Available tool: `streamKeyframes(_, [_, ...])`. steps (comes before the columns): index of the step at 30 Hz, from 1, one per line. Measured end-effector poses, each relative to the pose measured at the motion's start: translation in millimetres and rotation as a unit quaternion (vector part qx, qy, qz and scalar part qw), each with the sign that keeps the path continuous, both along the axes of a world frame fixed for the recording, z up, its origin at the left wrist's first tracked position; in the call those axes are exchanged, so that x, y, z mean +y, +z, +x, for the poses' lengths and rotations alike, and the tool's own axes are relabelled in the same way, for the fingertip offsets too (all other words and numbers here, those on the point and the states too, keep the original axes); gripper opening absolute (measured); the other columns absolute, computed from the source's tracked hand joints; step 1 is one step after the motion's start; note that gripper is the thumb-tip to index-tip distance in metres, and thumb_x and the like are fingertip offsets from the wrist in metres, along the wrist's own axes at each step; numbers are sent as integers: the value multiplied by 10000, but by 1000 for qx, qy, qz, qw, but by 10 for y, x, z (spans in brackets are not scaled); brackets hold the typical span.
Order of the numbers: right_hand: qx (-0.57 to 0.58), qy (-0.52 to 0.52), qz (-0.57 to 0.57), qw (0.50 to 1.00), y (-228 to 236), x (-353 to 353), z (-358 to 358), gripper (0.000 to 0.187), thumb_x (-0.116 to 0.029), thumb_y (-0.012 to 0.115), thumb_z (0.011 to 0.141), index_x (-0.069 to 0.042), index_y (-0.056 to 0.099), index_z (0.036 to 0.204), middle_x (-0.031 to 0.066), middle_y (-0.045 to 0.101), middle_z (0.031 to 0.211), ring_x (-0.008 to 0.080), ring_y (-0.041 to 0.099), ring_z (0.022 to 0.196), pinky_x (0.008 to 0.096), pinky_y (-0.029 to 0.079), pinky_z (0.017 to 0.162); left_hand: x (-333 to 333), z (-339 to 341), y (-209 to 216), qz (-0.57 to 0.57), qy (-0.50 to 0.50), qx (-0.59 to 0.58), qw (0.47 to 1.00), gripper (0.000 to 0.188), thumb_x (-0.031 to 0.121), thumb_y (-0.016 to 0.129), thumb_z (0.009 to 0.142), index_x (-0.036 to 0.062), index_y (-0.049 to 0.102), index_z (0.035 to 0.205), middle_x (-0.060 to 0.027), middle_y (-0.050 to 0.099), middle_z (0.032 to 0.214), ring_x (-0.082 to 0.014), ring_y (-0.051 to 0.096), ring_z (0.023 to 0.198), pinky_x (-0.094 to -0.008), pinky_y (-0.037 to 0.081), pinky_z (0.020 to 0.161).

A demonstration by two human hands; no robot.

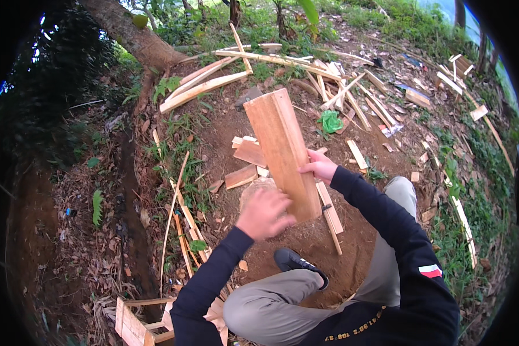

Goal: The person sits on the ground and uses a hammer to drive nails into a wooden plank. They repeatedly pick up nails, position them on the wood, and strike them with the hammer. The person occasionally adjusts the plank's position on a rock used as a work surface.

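A long reddish-brown wooden piece, seemingly boards joined along an edge, is held up tilted in front of me. My right hand grips its right edge, thumb on the near face and fingers mostly hidden behind. Near its lower left edge is my left hand, fingers apart and slightly blurred; whether it touches the wood I cannot tell. Partly hidden behind the piece is a pale round stump top. Short board offcuts lie by it. Right of the stump rests a narrow wooden object with a dark band and a thin handle-like end.
Long pale timber strips lie beyond, near a leaning tree trunk. More scraps and a green plastic bag lie at the far right. A wooden frame stands at lower left. The ground drops to a ditch on the left.
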State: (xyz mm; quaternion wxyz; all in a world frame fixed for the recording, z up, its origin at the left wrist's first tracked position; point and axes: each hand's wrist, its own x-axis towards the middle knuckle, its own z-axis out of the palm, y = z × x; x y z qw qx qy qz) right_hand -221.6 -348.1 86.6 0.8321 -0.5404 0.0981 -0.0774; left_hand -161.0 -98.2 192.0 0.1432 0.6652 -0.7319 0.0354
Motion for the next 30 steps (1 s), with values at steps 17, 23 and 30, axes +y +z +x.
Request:
streamKeyframes(17, [-11, -145, -62, 987, 314, -451, -707, 529, -194, 718, 818, 19, 542, 1269, 71, 636, 1092, 125, 610, 986, 259, 504, 819, -291, 1345, -2047, 188, 467, 91, 859, 734, 616, 440, 964, 82, 420, 1468, -206, 417, 1515, -358, 294, 1466, -606, 205, 1171])
streamKeyframes(23, [-116, 46, 198, 972, 82, -703, -576, 389, -428, 587, 966, -41, 563, 998, 60, 583, 870, 187, 598, 716, 312, 504, 661, -176, 1466, -1946, 190, 412, 103, 885, 770, 620, 444, 956, 71, 373, 1492, -246, 394, 1514, -383, 311, 1451, -532, 201, 1194])
streamKeyframes(30, [-217, 299, 349, 861, -168, -782, -362, 410, -467, 475, 986, -57, 492, 982, 48, 480, 761, 214, 527, 638, 379, 475, 629, -190, 1549, -1815, 243, 381, 18, 892, 801, 676, 435, 936, 170, 299, 1541, -179, 400, 1530, -349, 359, 1433, -624, 251, 1151])
